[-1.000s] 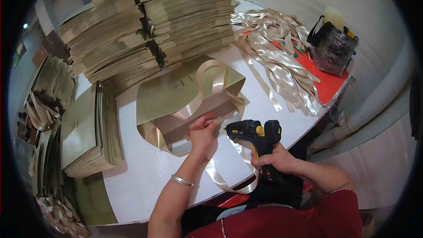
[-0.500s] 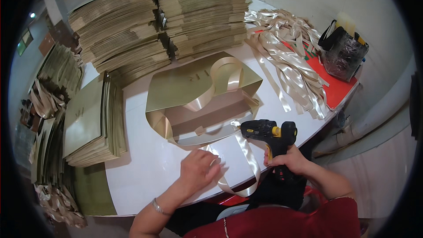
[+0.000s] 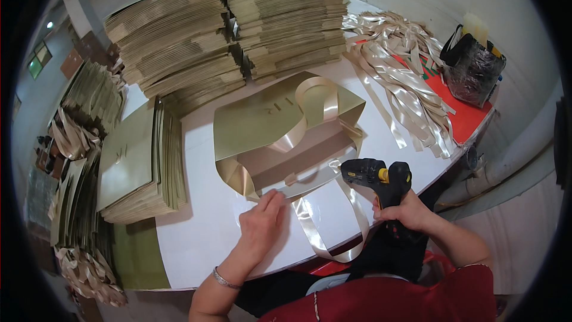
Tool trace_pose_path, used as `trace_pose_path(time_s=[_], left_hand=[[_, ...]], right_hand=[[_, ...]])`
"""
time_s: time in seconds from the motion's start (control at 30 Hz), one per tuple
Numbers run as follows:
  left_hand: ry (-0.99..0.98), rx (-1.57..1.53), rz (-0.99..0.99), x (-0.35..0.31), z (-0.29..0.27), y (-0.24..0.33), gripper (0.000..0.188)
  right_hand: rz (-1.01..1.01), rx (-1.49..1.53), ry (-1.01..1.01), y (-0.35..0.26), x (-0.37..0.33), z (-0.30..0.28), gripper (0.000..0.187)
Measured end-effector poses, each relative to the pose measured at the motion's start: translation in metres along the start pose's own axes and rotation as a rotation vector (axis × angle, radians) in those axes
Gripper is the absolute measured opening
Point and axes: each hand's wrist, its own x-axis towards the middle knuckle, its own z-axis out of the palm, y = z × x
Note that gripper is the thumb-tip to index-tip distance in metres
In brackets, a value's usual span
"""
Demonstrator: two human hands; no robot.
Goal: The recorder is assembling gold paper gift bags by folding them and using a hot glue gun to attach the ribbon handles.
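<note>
1. Open olive-gold bag [image 3: 253, 128]: a few short marks on its upper panel; print or slits, cannot tell, and nothing legible.
2. Black glue gun [image 3: 372, 173], at the open bag's near right corner: a small yellow label [image 3: 353, 175] on the barrel, too small to read.
3. Red sheet [image 3: 469, 114], right of the open bag: green markings [image 3: 430, 68], partly under ribbons [image 3: 411, 95], unreadable.
4. Stacked flat bags [image 3: 134, 158], left of the open bag: similar marks on top, likewise illegible.

Open gold bag [image 3: 256, 128], glue gun [image 3: 390, 189]
</note>
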Motion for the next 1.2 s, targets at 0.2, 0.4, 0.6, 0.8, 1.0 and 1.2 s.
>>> trace_pose_path(time_s=[0.2, 0.4, 0.6, 0.8, 1.0, 1.2], left_hand=[[0.053, 0.184, 0.015, 0.0, 0.002, -0.011, 0.013], [0.069, 0.188, 0.041, 0.001, 0.006, -0.013, 0.012], [0.065, 0.133, 0.047, -0.002, 0.007, -0.016, 0.012], [0.096, 0.11, 0.035, -0.003, 0.006, -0.019, 0.012], [0.071, 0.106, 0.031, -0.004, 0.006, -0.02, 0.012], [0.097, 0.095, 0.027, -0.011, 0.009, -0.025, 0.012]], right_hand=[[-0.02, 0.22, -0.303, -0.003, 0.006, 0.028, 0.036], [0.136, 0.328, -0.299, -0.002, 0.027, 0.051, 0.028], [0.082, 0.293, -0.286, -0.003, 0.021, 0.05, 0.028], [0.1, 0.302, -0.32, -0.024, 0.024, 0.042, 0.034], [0.17, 0.379, -0.328, -0.009, 0.03, 0.049, 0.028], [0.166, 0.385, -0.24, -0.017, 0.018, 0.049, 0.032]])
